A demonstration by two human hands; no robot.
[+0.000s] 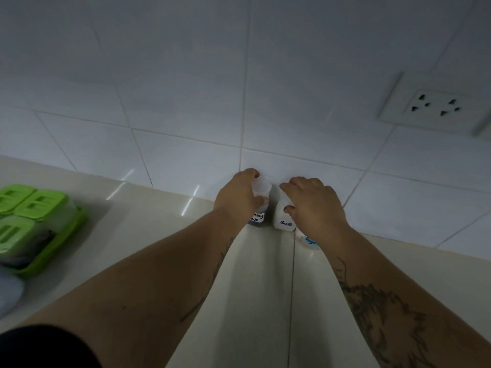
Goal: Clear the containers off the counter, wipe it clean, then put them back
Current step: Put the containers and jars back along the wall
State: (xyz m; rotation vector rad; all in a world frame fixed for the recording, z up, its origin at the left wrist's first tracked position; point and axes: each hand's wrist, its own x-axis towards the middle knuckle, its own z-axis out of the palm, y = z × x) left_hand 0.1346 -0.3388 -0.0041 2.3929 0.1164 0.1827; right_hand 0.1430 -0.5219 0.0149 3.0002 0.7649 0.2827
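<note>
At the far left of the pale counter [148, 224] sits a green tray [57, 243] of green-lidded boxes, well apart from the hands. Near the tiled wall [186, 102], the left hand [239, 195] curls around a dark-filled jar [260, 205] with a white lid, fingers wrapped on its side. Just beside it, the right hand [316, 205] rests over the salt jar [284, 216], thumb pressing its front, fingers loosely bent across the top. A sugar jar [309, 241] peeks out beneath that wrist.

Left hand [240, 193] grips dark-filled jar [259, 205], right hand [313, 201] on salt jar [284, 217], both at counter [159, 221] back edge; sugar jar [309, 241] beside; green boxes [32, 216] left edge.
</note>
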